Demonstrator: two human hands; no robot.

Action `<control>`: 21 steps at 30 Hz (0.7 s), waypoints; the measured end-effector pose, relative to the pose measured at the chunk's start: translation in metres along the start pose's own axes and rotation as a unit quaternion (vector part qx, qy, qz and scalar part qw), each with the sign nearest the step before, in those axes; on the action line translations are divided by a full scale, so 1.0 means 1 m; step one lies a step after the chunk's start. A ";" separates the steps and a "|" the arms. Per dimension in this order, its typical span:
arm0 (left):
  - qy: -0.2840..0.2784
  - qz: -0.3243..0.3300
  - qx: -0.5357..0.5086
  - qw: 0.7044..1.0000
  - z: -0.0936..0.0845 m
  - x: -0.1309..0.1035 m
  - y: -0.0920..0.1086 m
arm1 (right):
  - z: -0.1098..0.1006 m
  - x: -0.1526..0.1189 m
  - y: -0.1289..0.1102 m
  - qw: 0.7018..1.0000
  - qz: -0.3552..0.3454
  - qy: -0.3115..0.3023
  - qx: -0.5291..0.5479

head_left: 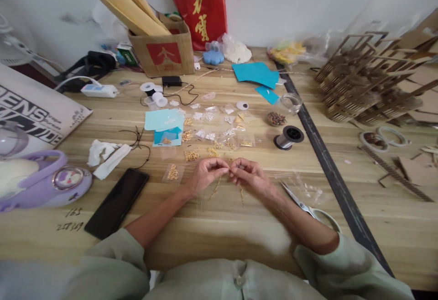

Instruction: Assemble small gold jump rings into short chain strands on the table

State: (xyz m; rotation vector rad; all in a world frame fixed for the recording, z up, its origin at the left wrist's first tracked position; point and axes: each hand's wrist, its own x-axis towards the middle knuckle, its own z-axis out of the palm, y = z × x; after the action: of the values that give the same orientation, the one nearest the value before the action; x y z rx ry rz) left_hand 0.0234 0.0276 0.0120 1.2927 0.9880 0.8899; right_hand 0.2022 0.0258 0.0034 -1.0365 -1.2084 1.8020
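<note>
Fingertips almost touching, my left hand (208,174) and my right hand (249,175) are both closed in a pinch over the table. A thin gold beaded chain (215,190) runs from between them, one end dangling below the left fingers and the other below the right. The exact spot where the fingers meet is too small to make out. Just beyond the hands lie small bags and piles of gold beads (192,155), with a bag of gold beads (173,172) left of my left wrist. Scissors (310,209) rest beside my right forearm.
A black phone (117,202) and a purple bottle (48,176) are on the left. Past the beads stand a wire spool (288,138), a jar of mixed beads (277,118) and blue cards (256,75). A cardboard box (162,53) and stacked wooden frames (369,81) stand farther back.
</note>
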 end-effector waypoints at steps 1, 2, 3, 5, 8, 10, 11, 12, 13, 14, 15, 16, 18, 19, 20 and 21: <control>-0.001 0.000 0.000 1.000 0.000 0.000 0.000 | -0.001 0.000 0.001 1.000 0.005 -0.002 0.009; -0.001 -0.001 -0.001 1.000 0.000 0.000 0.000 | -0.001 0.001 0.003 1.000 0.010 -0.005 0.016; -0.002 -0.001 -0.002 1.000 0.000 0.000 -0.001 | -0.001 0.001 0.004 1.000 0.013 -0.007 0.022; -0.003 0.000 -0.003 1.000 0.000 0.000 -0.001 | -0.002 0.002 0.005 1.000 0.015 -0.010 0.026; -0.006 0.002 0.002 1.000 0.000 0.000 -0.001 | -0.001 0.002 0.004 0.999 0.014 -0.009 0.027; -0.004 0.003 0.008 1.000 0.000 0.001 -0.001 | 0.000 0.001 0.002 1.000 0.015 -0.011 0.020; -0.003 0.003 0.009 1.000 0.000 0.001 -0.001 | 0.000 0.001 0.001 1.000 0.015 -0.011 0.013; -0.003 0.003 0.009 1.000 0.000 0.001 -0.001 | 0.001 0.001 -0.001 1.000 0.015 -0.012 0.007; -0.005 0.004 0.008 1.000 -0.001 0.001 -0.001 | 0.001 0.000 -0.002 1.000 0.014 -0.011 0.001; -0.007 0.005 0.006 1.000 -0.001 0.001 -0.002 | 0.001 0.000 -0.002 1.000 0.012 -0.010 -0.004; -0.010 0.007 0.003 1.000 -0.001 0.001 -0.002 | 0.002 0.000 -0.003 1.000 0.010 -0.011 -0.008; -0.012 0.008 0.001 1.000 -0.001 0.001 -0.002 | 0.002 0.000 -0.003 1.000 0.007 -0.011 -0.011; -0.014 0.009 -0.001 1.000 -0.001 0.001 -0.001 | 0.001 0.000 -0.002 1.000 0.000 -0.014 -0.017; -0.015 0.009 -0.002 1.000 -0.001 0.001 -0.001 | 0.001 0.000 -0.002 1.000 -0.005 -0.016 -0.019; -0.015 0.007 0.000 1.000 -0.001 0.001 -0.001 | 0.000 0.000 -0.002 1.000 -0.009 -0.018 -0.021; -0.014 0.005 0.003 1.000 -0.001 0.001 0.000 | 0.000 0.000 -0.002 1.000 -0.012 -0.018 -0.023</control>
State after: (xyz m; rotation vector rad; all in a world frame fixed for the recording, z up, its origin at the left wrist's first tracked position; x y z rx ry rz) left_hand 0.0223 0.0285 0.0116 1.3128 0.9636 0.8734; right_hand 0.2026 0.0267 0.0047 -1.0151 -1.2838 1.7902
